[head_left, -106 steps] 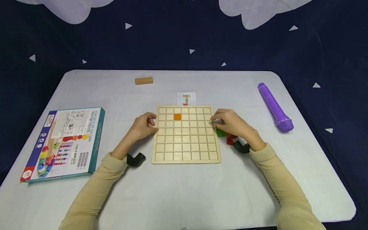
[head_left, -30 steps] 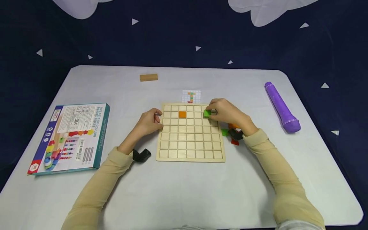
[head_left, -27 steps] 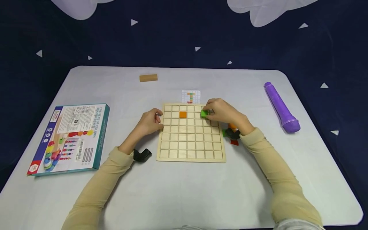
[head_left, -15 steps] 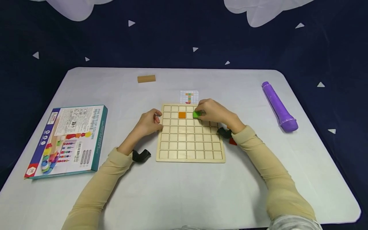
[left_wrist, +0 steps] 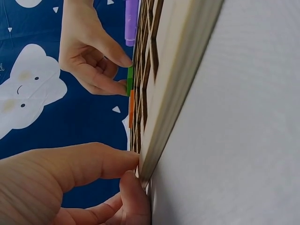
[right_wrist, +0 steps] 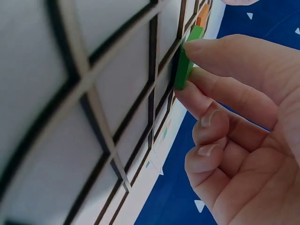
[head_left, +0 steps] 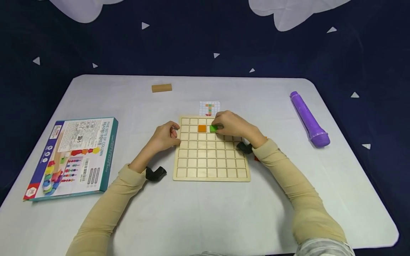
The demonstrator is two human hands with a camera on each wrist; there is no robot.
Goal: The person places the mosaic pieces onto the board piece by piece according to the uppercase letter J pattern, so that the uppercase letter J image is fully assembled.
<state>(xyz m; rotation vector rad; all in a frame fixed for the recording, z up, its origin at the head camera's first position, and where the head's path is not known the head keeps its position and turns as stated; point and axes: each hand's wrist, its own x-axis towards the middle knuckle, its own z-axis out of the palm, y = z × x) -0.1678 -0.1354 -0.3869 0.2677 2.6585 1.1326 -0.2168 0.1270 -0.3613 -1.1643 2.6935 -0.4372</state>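
A wooden grid board (head_left: 211, 178) lies flat in front of me. One orange square tile (head_left: 202, 128) sits in its second row from the far side. My right hand (head_left: 235, 124) pinches a green square tile (right_wrist: 182, 70) between thumb and fingers, just right of the orange tile. In the right wrist view the green tile leans at a slant against the grid. My left hand (head_left: 162, 137) rests its thumb and index fingertips against the board's left edge. Beyond the board lies a small pattern card (head_left: 209, 107) with a coloured figure on a grid.
Red and orange pieces (head_left: 257, 158) show partly beside the right sleeve. A printed box (head_left: 73, 160) lies on the left, a purple stick-like object (head_left: 309, 121) on the right. A brown block (head_left: 161, 88) lies near the table's far edge.
My right hand has gone from the board's right edge to the left over it, bringing the green tile beside the orange one. My left hand stays at the left edge.
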